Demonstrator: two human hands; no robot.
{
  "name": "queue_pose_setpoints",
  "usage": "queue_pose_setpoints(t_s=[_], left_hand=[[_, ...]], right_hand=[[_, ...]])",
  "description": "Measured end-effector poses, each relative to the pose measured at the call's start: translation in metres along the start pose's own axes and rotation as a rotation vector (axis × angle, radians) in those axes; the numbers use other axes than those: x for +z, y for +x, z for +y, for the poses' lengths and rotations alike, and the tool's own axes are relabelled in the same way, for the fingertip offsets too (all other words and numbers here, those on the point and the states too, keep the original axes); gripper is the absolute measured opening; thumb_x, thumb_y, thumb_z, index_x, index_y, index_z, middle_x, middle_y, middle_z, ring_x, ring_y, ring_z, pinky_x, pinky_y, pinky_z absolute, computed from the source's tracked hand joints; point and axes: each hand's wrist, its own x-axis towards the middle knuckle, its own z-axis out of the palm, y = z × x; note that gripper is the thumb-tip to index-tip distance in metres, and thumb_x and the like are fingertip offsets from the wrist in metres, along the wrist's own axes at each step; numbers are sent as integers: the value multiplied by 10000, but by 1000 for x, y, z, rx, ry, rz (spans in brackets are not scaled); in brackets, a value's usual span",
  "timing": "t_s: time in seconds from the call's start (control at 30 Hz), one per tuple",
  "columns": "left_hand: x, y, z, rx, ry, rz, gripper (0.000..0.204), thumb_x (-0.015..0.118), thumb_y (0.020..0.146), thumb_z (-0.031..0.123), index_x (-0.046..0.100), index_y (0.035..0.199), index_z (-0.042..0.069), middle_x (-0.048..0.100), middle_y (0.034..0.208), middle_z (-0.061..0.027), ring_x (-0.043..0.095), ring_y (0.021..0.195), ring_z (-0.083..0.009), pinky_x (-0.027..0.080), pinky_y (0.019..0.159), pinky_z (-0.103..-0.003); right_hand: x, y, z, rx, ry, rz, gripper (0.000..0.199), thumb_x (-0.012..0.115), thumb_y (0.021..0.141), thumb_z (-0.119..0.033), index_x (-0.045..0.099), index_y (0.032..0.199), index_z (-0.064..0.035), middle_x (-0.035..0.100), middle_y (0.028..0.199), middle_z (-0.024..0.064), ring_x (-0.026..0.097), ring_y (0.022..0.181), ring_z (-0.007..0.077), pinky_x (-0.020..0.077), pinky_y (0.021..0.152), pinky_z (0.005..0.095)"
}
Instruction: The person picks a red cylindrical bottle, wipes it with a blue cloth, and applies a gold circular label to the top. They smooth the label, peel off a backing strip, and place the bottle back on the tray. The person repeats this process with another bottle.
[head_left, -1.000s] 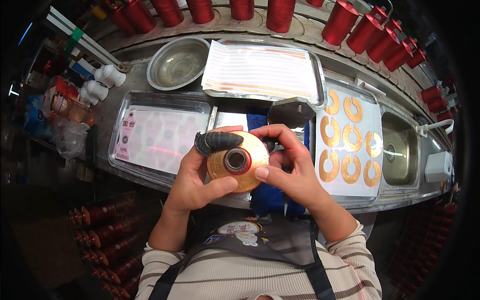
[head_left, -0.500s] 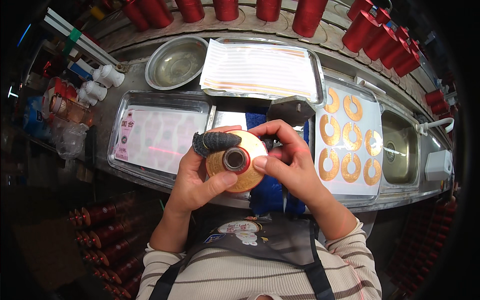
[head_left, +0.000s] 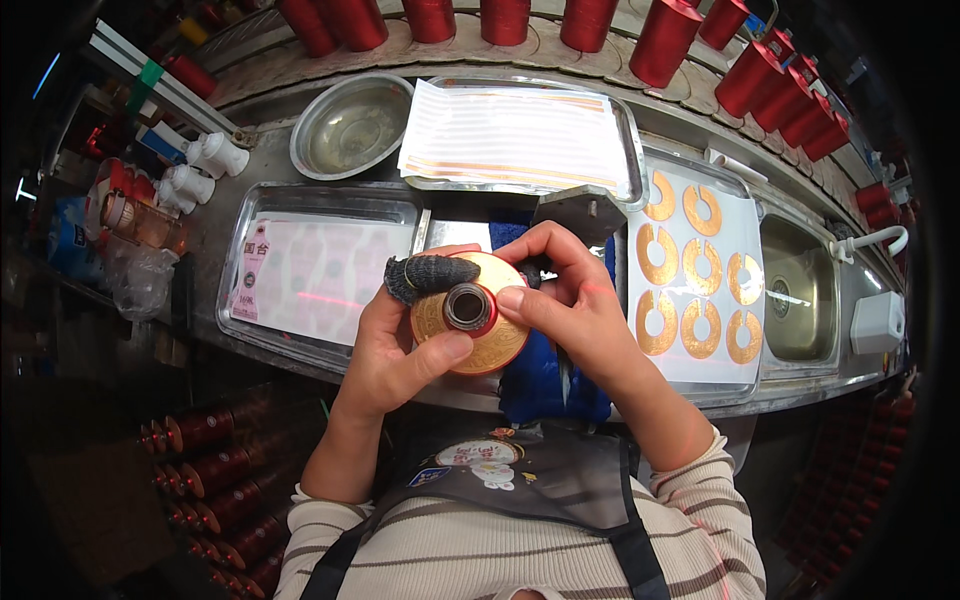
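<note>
On the bench (head_left: 265,157) at left, a pink sheet (head_left: 312,290) is laid in a tray (head_left: 236,250). In the near middle, between the left hand (head_left: 382,355) and right hand (head_left: 578,308), the bottle (head_left: 492,352) is held. At right, gold labels (head_left: 645,255) are spread.

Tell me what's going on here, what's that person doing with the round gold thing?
A person is holding a gold-topped bottle with its open neck facing up. The left grip, with a dark finger cover, holds one side; the right grip has its thumb on the gold, beside the neck. To the right, eight split gold rings lie on a white sheet. Red containers stand along the back.
</note>
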Motion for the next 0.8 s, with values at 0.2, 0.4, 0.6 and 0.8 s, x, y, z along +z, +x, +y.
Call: queue_pose_setpoints(t_s=[0.2, 0.4, 0.6, 0.8], left_hand=[[-7, 0, -6, 42, -48, -84, 596, 723, 852, 120, 500, 1393, 7, 570, 1342, -136, 571, 1219, -210, 453, 1054, -365], [-4, 2, -8, 50, 17, -3, 681, 755, 797, 204, 494, 1390, -6, 559, 1365, -152, 561, 1243, -244, 447, 1062, -387], [-5, 0, -8, 19, 3, -27, 758, 815, 731, 234, 501, 1383, 9, 525, 1408, -173, 535, 1284, -270, 440, 1072, -400], [-4, -7, -4, -32, -39, -6, 759, 832, 704, 222, 513, 1360, 12, 516, 1415, -176, 526, 1293, -276, 432, 1078, -406]], right_hand=[[3, 2, -4, 29, -5, 28, 243, 713, 854, -94, 587, 1053, -33, 579, 921, -32, 473, 637, -38, 352, 510, 148], [-10, 11, -9, 88, -13, 85, 194, 675, 909, -219, 643, 976, -40, 616, 899, 17, 520, 564, 35, 407, 528, 180], [-30, -11, -13, 137, 380, 310, 244, 672, 894, -218, 647, 1029, -17, 617, 923, 59, 617, 708, 121, 512, 673, 260], [1, -49, -24, -428, -577, 96, 218, 743, 845, -50, 638, 1026, 13, 648, 939, 89, 633, 847, 137, 506, 747, 262]])
